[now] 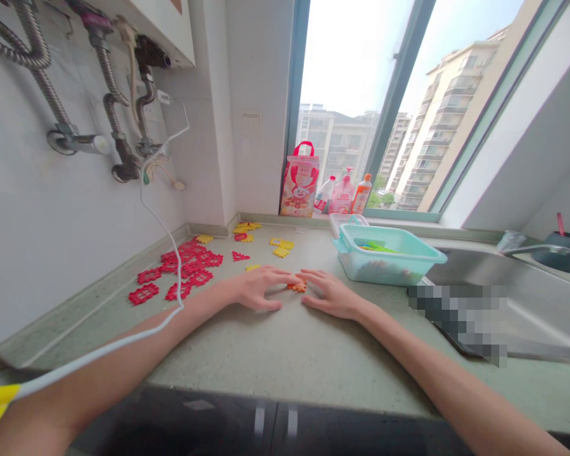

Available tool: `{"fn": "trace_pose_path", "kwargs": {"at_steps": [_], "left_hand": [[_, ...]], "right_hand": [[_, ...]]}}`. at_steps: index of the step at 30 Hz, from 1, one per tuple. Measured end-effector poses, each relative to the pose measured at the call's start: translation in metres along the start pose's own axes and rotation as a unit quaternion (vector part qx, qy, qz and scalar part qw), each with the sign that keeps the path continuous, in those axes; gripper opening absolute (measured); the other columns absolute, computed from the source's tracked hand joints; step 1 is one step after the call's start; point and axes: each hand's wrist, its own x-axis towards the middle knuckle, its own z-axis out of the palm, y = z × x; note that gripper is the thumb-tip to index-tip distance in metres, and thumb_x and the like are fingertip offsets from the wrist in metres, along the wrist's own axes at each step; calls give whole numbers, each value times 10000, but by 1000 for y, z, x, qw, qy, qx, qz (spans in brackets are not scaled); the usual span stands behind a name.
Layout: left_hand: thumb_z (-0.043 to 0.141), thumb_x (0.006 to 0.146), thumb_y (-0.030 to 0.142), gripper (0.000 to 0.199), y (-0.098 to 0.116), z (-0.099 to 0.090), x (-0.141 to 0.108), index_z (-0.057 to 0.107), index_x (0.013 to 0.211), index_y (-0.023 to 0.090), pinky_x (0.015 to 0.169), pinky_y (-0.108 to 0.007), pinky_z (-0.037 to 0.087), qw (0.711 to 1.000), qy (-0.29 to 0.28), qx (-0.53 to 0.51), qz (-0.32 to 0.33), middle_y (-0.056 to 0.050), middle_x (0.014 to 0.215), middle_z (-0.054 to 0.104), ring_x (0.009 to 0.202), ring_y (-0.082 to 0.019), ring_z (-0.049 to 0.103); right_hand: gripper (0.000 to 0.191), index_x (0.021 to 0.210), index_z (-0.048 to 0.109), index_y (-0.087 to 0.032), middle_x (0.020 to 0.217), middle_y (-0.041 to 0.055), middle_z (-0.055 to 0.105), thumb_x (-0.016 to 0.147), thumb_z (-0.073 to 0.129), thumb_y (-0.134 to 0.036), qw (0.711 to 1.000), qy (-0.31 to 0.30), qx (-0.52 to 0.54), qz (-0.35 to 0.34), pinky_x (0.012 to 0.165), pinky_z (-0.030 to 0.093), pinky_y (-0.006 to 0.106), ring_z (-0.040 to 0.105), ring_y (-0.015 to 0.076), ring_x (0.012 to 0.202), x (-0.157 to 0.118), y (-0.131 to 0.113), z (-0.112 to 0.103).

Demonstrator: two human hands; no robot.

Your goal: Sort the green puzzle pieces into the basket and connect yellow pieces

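Right in the middle of the shot there's a small orange plastic lattice piece (pixel 297 287) lying on the speckled green surface (pixel 285 361), with the left hand (pixel 256 289) and right hand (pixel 330 295) coming at it from either side. Both hands are pretty flat and spread, and the fingers (pixel 285 276) reach in until their tips are right at the piece. Honestly the view's a bit poor there, so I can't tell if they're actually gripping it or just touching it.

Just left of the hands is a messy pile of red lattice pieces (pixel 183 269), with yellow lattice pieces (pixel 280 247) scattered further back toward the wall. A white cable (pixel 123 335) drapes across the left forearm and runs up past the red pile to the wall, so that's the one thing actually lying on the person.

To the right, a teal plastic tub (pixel 384 256) sits near the right hand with colorful stuff inside, and a clear lidded box (pixel 346 223) is tucked behind it. Past that is a stainless steel sink (pixel 465 269) with a faucet (pixel 534 244), partly hidden by a pixelated blur. Braided metal hoses (pixel 109 104) hang on the wall, and a pink gift bag (pixel 299 180) and some bottles (pixel 344 196) are lined up on the windowsill.
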Motion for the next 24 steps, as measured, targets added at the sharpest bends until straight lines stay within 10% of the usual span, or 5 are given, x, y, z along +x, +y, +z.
{"fn": "trace_pose_path", "kwargs": {"at_steps": [7,15,20,24], "left_hand": [[579,968,388,599,-21,-7,2,527,1558,304,1276,-442,271,996,25,86,-27,-52,1587,533,1478,-297,461],[360,1074,463,565,-151,-47,-70,535,1542,199,1281,-457,242,860,161,237,-423,-88,1669,419,1555,-273,349],[267,1091,480,625,-183,-55,-100,599,1477,118,1167,-555,376,835,119,196,-500,-176,1556,545,1404,-333,540],[292,1076,555,608,-170,-57,-94,682,1391,211,1165,-631,312,839,91,198,-498,-157,1449,650,1329,-343,602]], "right_hand": [[159,1085,773,-266,1042,35,798,937,716,-248,1000,4,1,-3,922,585,369,741,218,970,9,-7,5],[281,1223,722,-283,1276,69,747,944,696,-272,966,216,-117,-87,996,573,426,717,243,1092,6,-1,-55],[260,1160,751,-235,1235,100,764,987,642,-395,897,376,-226,52,1052,533,457,704,277,1148,-21,48,-120],[436,1131,785,-202,1247,147,761,1052,480,-503,856,376,-287,208,1042,501,504,678,325,1192,-45,83,-143]]}}
